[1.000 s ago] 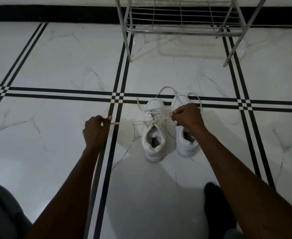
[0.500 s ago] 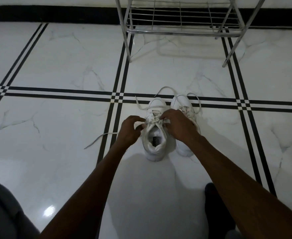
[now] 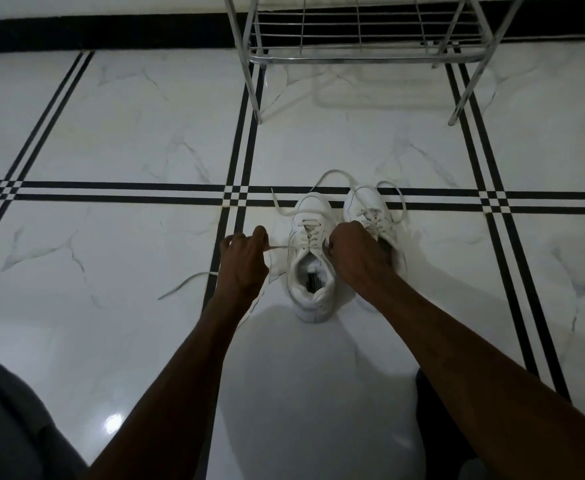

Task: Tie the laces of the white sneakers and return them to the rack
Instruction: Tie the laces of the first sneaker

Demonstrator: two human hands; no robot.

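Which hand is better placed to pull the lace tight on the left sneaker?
Left hand: it pinches the lace, stretched sideways from the left sneaker.

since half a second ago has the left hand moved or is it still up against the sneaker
Yes. The left hand has pulled away from the left sneaker, out over the black floor stripes, drawing the lace taut.
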